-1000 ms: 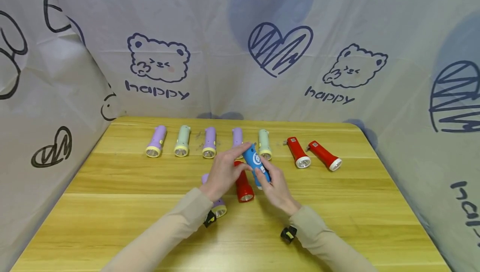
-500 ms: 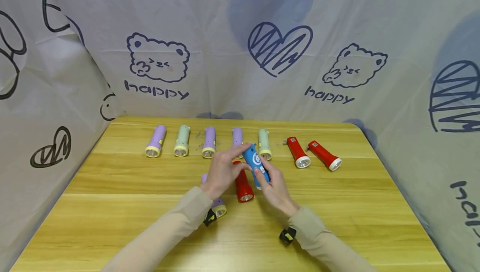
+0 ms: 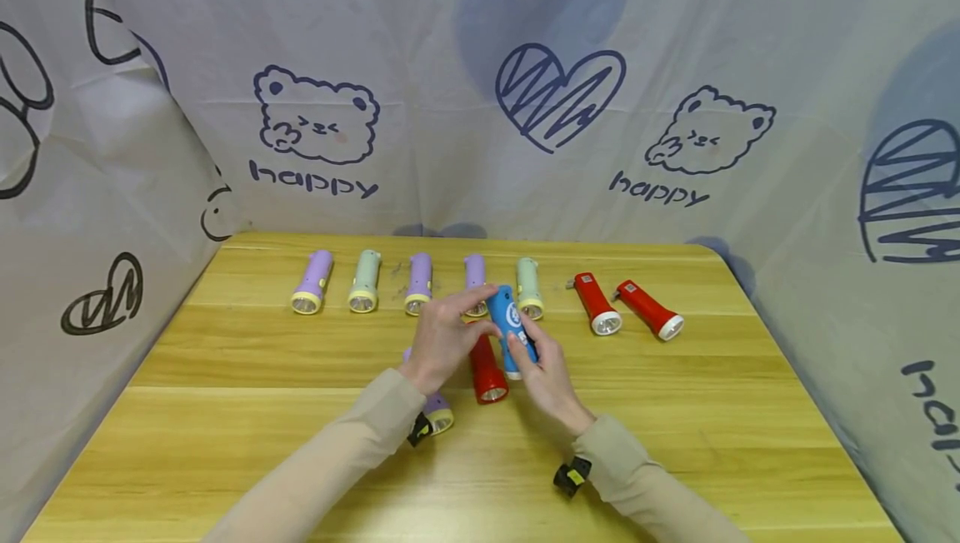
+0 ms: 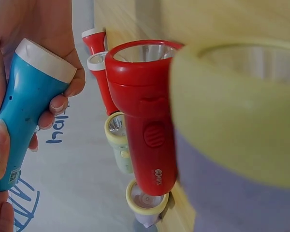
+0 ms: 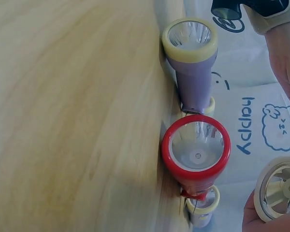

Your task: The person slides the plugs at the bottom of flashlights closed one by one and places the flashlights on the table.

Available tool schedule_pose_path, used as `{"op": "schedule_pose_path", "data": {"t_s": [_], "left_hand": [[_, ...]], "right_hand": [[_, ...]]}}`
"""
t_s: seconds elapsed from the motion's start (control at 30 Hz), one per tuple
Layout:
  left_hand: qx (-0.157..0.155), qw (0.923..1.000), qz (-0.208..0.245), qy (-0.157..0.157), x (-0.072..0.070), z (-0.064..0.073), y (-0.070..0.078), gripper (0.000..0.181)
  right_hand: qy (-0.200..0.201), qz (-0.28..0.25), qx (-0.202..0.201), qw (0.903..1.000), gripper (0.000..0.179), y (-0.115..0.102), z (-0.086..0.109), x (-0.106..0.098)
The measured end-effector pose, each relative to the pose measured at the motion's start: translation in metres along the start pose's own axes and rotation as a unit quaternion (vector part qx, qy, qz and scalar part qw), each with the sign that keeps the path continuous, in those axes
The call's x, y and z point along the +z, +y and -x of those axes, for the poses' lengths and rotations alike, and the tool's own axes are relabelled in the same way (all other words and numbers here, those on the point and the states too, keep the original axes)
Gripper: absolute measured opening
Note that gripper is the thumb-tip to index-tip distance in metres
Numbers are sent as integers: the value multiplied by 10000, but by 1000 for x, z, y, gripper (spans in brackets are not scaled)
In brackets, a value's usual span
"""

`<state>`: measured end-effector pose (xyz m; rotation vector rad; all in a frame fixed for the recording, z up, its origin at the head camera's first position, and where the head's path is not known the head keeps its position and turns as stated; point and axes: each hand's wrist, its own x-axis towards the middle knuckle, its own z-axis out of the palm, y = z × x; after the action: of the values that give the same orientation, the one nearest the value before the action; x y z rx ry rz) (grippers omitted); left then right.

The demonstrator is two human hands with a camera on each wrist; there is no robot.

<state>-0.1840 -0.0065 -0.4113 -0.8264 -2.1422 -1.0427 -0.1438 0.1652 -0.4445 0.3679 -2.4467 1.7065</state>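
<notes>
In the head view a blue flashlight (image 3: 512, 331) with white print is held above the table's middle, tail up, white head down. My right hand (image 3: 549, 372) grips its lower body, thumb across the front. At the tail, my left hand (image 3: 442, 339) pinches with thumb and index finger. The left wrist view shows the blue barrel (image 4: 31, 104) with fingers around it. Below the hands lies a red flashlight (image 3: 487, 372). Beside it, a purple flashlight (image 3: 438, 414) with a yellow head is partly hidden by the left wrist.
Along the table's back stand purple flashlights (image 3: 312, 281) and pale green flashlights (image 3: 365, 281) in a row, yellow heads toward me. Two red flashlights with white heads (image 3: 597, 303) lie at the back right. A printed white cloth (image 3: 435, 127) encloses the wooden table (image 3: 247, 343).
The blue flashlight has turned slightly in my hands and stands a little straighter. My right wrist has shifted slightly left. The flashlights on the table have not moved.
</notes>
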Motion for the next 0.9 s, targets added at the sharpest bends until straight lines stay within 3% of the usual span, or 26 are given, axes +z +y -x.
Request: {"op": "schedule_pose_path", "data": {"t_s": [0.27, 0.47, 0.73, 0.9], "left_hand": [[-15, 9999, -41, -141, -6, 0, -3, 58], [109, 9996, -72, -235, -8, 1, -4, 57], [-235, 9973, 671, -161, -8, 5, -7, 50], [-133, 9961, 861, -157, -7, 6, -9, 44]], "right_hand": [[-87, 47, 72, 9999, 48, 0, -2, 0], [-73, 201, -121, 9997, 47, 3, -3, -4], [150, 447, -697, 9964, 46, 8, -2, -10], [245, 524, -1014, 9932, 45, 9, -3, -13]]}}
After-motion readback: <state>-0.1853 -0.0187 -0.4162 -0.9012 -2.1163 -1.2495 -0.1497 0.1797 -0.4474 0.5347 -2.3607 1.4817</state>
